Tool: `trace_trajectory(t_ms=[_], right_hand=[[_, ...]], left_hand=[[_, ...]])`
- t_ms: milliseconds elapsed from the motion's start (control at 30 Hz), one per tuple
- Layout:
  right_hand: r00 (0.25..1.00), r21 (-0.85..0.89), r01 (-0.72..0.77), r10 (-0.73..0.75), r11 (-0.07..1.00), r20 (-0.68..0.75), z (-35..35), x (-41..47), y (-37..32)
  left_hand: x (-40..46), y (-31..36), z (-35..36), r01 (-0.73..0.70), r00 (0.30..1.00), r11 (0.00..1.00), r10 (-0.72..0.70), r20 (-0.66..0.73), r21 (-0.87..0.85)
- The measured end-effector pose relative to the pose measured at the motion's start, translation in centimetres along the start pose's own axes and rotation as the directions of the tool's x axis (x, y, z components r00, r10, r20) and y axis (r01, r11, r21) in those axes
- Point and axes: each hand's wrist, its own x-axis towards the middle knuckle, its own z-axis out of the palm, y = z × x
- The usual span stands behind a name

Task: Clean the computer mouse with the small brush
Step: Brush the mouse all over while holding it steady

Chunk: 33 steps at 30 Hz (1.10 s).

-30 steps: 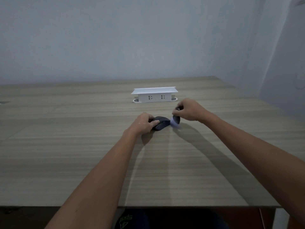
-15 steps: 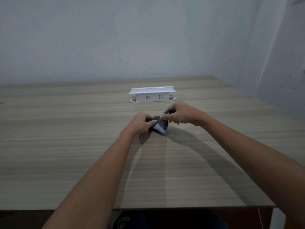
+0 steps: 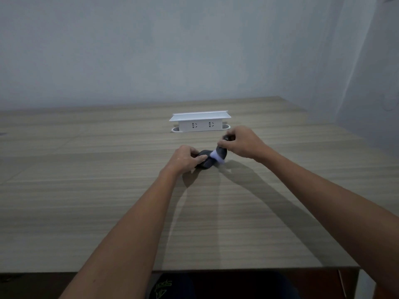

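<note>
A dark grey computer mouse (image 3: 206, 162) lies on the wooden table (image 3: 86, 201) in the middle. My left hand (image 3: 185, 157) grips its left side, thumb on top. My right hand (image 3: 241, 143) holds a small brush (image 3: 221, 155) with a dark handle and pale bristles; the bristles rest on the right end of the mouse. Part of the mouse is hidden under my left fingers and the brush.
A white power socket unit (image 3: 200, 123) stands on the table just behind my hands. A pale wall rises at the back and on the right. The table's near edge runs along the bottom, with a dark garment below it.
The brush swept left over the mouse half a second ago and has now moved back to the mouse's right end. My left hand kept its hold on the mouse.
</note>
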Motion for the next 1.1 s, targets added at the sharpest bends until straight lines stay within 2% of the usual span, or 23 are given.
trace_trajectory(t_ms=[100,133,300,367,433,467,500,567,600,633,733,800,900,967,1033,1100], right_hand=[[0.981,0.149,0.002,-0.031,0.989,0.191,0.4,-0.9,-1.1],[0.981,0.143,-0.005,-0.023,0.990,0.195,0.6,-0.8,-1.2],[0.999,-0.074,-0.002,-0.002,0.997,-0.053,0.3,0.1,-0.5],[0.999,-0.017,0.037,-0.038,0.999,-0.008,0.3,0.0,-0.7],[0.991,0.047,0.054,-0.059,0.997,0.124,0.4,-0.5,-1.0],[0.985,0.026,0.056,-0.060,0.998,0.161,0.5,-0.7,-0.9],[0.986,-0.027,0.074,-0.069,0.997,0.149,0.6,-0.6,-0.6],[0.995,-0.141,0.092,-0.088,0.986,0.035,0.5,-0.4,0.1],[0.997,-0.146,0.074,-0.074,0.986,0.004,0.3,-0.4,0.3],[0.998,-0.107,0.066,-0.065,0.992,0.017,0.1,-0.5,0.2],[0.976,0.083,0.055,-0.071,0.995,0.204,-0.1,-1.0,-0.9],[0.978,0.004,0.091,-0.090,0.996,0.188,0.3,-0.7,-0.7],[0.997,-0.201,0.078,-0.073,0.977,0.034,0.6,0.0,0.5],[0.997,-0.150,0.063,-0.056,0.987,0.052,0.2,-0.1,0.1],[0.983,-0.005,0.058,-0.056,0.998,0.175,0.0,-0.5,-0.8],[0.973,0.030,0.031,-0.037,0.999,0.230,0.2,-0.6,-1.0]], left_hand=[[0.1,-0.2,0.0,-0.007,1.000,1.000,0.007,0.001,-0.017],[0.1,-0.2,0.0,-0.004,1.000,1.000,0.004,-0.001,-0.019],[0.0,-0.1,0.1,0.001,1.000,1.000,-0.001,-0.010,-0.027],[0.1,-0.2,0.1,-0.003,1.000,1.000,0.003,-0.007,-0.029],[0.1,-0.3,0.1,-0.004,1.000,1.000,0.004,-0.008,-0.028],[0.1,-0.3,0.1,-0.006,1.000,1.000,0.006,-0.009,-0.025],[0.1,-0.3,0.1,-0.007,1.000,1.000,0.007,-0.010,-0.021],[0.1,-0.2,0.2,-0.006,1.000,1.000,0.006,-0.008,-0.012],[0.1,-0.2,0.2,-0.005,1.000,1.000,0.005,-0.007,-0.013],[0.1,-0.2,0.2,-0.004,1.000,1.000,0.004,-0.004,-0.018],[0.2,-0.5,0.1,-0.011,1.000,1.000,0.011,0.002,-0.022],[0.2,-0.5,0.2,-0.008,1.000,1.000,0.008,0.002,-0.019],[0.1,-0.4,0.3,0.000,1.000,0.999,0.000,-0.006,-0.038],[0.2,-0.4,0.3,-0.002,1.000,0.999,0.002,-0.004,-0.033],[0.2,-0.6,0.2,-0.012,1.000,0.999,0.012,-0.001,-0.033],[0.3,-0.7,0.1,-0.016,1.000,0.999,0.017,0.006,-0.036]])
